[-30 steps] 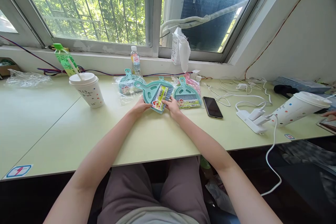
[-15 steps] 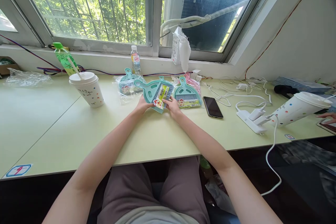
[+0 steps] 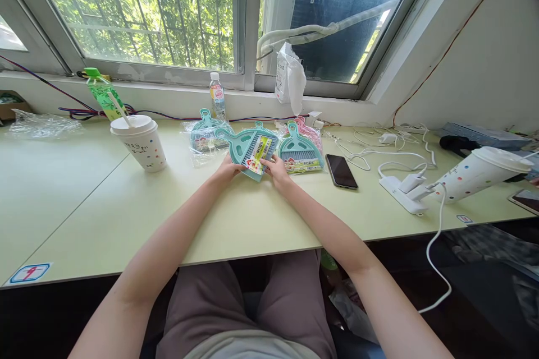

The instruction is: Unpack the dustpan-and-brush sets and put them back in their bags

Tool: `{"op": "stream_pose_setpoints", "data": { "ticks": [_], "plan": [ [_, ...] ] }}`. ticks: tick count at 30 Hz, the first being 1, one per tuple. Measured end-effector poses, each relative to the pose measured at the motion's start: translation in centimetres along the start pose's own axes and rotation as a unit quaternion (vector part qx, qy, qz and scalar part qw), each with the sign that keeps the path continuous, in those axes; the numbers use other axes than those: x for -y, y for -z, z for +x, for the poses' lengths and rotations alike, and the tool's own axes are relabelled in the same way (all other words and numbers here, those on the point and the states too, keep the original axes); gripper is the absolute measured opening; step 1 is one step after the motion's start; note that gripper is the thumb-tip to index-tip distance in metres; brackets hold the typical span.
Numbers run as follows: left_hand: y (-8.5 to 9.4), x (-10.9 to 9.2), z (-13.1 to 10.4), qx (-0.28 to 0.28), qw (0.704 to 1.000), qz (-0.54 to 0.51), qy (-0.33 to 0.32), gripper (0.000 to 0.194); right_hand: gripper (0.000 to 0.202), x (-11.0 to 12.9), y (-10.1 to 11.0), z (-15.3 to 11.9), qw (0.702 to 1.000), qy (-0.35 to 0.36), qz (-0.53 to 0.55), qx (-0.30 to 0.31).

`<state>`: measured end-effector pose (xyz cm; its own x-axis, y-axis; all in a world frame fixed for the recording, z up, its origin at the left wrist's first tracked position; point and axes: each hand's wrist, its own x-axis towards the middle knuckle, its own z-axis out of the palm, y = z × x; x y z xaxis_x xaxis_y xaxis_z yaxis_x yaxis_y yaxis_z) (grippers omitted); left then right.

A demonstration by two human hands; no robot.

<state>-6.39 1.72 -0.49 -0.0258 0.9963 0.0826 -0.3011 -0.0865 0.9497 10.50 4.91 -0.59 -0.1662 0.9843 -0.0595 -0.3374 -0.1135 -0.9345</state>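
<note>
Between my hands is a teal dustpan and brush set (image 3: 241, 148) with a yellow-green label, tilted with its handle toward the upper left. My left hand (image 3: 229, 168) grips its lower left side, the fingers partly hidden behind it. On the right edge, by the label, my right hand (image 3: 275, 169) is closed on the same set. Just right of it lies another teal dustpan set (image 3: 301, 151), with a pink dustpan set (image 3: 315, 132) partly hidden behind. At the back left, one more teal dustpan set (image 3: 206, 133) rests in clear plastic wrap.
A white paper cup (image 3: 145, 146) and a green-capped bottle (image 3: 103, 92) stand left; a small bottle (image 3: 218, 95) is at the back. A black phone (image 3: 341, 171), a power strip (image 3: 403, 195) with cables and a tilted paper cup (image 3: 471, 174) lie right. The table's front edge (image 3: 252, 257) is near my lap.
My hands and the dustpan set stay almost still. At the far right, another person's hand has drawn back from the phone there, leaving only a bit at the frame's edge.
</note>
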Motion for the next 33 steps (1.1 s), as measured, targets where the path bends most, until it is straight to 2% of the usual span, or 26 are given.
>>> {"op": "stream_pose_setpoints", "data": {
  "ticks": [8,17,24,33],
  "plan": [
    [0.60,-0.62,-0.08,0.021,0.999,0.000,0.035,0.056,0.026,-0.15,-0.09,-0.06,1.000,-0.004,0.006,-0.004],
    [0.70,-0.86,-0.28,0.036,0.999,-0.011,0.032,0.052,0.023,-0.44,0.04,0.22,1.000,0.004,0.008,-0.003],
    [0.77,-0.40,0.01,0.016,0.999,0.001,0.033,0.050,0.025,-0.54,0.12,0.36,1.000,0.003,-0.005,-0.002],
    [0.61,-0.45,0.02,-0.002,0.999,0.008,0.035,0.061,0.024,-0.64,0.15,0.48,1.000,0.001,-0.012,0.001]
  ]
}}
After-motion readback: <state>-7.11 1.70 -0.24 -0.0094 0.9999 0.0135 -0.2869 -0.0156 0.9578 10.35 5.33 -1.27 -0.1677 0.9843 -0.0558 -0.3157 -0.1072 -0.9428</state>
